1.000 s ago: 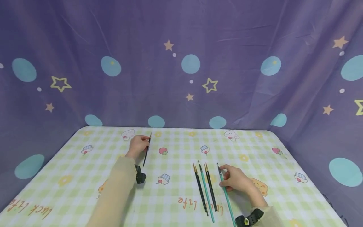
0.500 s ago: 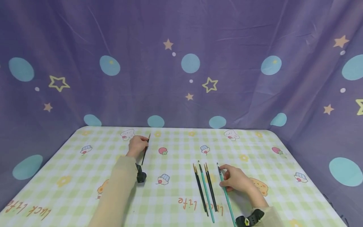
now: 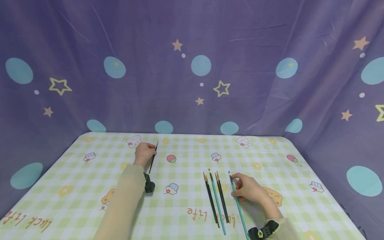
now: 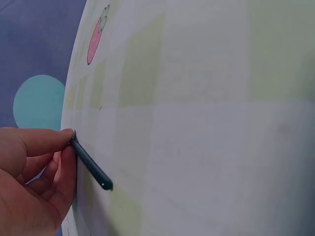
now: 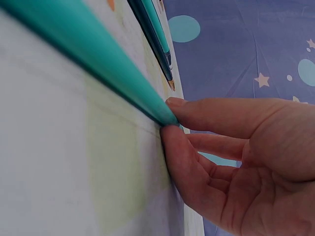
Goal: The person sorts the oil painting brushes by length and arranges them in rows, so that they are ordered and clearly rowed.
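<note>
At the far left of the table, my left hand (image 3: 145, 154) pinches a thin black paintbrush (image 3: 152, 160) between thumb and fingers, bristles pointing away. In the left wrist view the end of its dark handle (image 4: 93, 166) sticks out past the fingertips. My right hand (image 3: 248, 188), nearer and to the right, pinches a teal paintbrush (image 3: 239, 208) that lies on the cloth. The right wrist view shows thumb and finger on either side of the teal handle (image 5: 113, 64). Left of it lie several black brushes (image 3: 212, 201) and another teal brush (image 3: 218, 203), roughly side by side.
A green-and-white checked cloth (image 3: 186, 176) with printed cupcakes, strawberries and bunnies covers the table. Behind it hangs a purple curtain (image 3: 156, 83) with stars and teal spots. Each wrist wears a black strapped device, such as the one on the left wrist (image 3: 149, 183).
My left hand has shifted very slightly left with the black paintbrush. My right hand stays on the teal paintbrush, and the head view has tilted a little.
</note>
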`<state>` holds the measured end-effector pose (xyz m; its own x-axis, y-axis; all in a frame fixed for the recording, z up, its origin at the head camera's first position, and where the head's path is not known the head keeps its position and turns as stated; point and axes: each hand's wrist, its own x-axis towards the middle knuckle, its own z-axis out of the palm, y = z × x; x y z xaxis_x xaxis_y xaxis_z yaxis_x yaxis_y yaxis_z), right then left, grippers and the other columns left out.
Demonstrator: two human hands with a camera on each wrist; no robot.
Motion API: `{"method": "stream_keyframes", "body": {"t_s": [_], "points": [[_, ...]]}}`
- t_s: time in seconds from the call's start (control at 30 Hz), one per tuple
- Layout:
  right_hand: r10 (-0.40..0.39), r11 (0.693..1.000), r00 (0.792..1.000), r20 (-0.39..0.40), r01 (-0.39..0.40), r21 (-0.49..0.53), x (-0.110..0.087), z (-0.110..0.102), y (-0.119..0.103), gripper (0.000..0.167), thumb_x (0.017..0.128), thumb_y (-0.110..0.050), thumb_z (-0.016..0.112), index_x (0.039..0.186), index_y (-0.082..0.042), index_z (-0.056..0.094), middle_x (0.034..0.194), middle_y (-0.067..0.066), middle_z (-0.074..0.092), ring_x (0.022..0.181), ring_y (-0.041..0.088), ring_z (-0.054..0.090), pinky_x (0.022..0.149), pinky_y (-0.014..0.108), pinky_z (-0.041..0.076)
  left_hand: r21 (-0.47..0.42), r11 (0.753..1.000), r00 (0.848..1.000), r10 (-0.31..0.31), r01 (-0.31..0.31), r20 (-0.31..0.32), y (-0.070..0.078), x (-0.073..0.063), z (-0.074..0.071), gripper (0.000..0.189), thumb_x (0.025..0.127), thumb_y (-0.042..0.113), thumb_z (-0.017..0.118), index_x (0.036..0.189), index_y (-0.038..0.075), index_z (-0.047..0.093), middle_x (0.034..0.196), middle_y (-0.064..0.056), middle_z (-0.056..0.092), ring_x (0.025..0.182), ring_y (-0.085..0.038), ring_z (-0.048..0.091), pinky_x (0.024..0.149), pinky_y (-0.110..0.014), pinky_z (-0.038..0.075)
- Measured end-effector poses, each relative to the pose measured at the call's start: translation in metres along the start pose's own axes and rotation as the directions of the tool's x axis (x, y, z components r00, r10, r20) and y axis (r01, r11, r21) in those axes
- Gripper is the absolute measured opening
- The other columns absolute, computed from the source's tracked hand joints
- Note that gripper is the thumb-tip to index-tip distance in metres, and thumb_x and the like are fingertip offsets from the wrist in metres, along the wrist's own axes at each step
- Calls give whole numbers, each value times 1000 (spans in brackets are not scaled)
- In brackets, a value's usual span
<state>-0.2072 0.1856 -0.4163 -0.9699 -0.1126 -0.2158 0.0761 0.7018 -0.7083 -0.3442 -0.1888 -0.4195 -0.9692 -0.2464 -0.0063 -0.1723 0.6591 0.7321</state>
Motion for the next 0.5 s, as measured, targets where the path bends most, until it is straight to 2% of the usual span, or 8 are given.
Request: {"method": "stream_keyframes", "body": {"t_s": [0.13,0.33,0.5], "points": [[0,1000,1000,4,0,7,0,0,0,58,72,-4,72,125,-5,49,76,5,52,51,16,55,49,28,49,-5,1000,1000,-7,7,-1,-1,0,0,28,76,5,64,104,-1,66,101,-19,65,78,-23,63,69,-31,51],[-6,1000,1000,-1,6,-6,1,1,2,58,72,-5,72,125,-5,49,76,5,52,50,15,55,49,28,48,-5,1000,1000,1,-1,5,1,0,-2,29,76,7,65,104,-1,66,96,-17,67,62,-12,60,63,-26,49],[-7,1000,1000,-7,6,-6,2,1,3,58,72,-4,72,125,-5,49,76,5,52,50,15,55,48,27,48,-5,1000,1000,19,-19,15,2,-1,-3,29,77,9,65,103,-3,66,95,-18,67,62,-12,60,63,-26,49]]}}
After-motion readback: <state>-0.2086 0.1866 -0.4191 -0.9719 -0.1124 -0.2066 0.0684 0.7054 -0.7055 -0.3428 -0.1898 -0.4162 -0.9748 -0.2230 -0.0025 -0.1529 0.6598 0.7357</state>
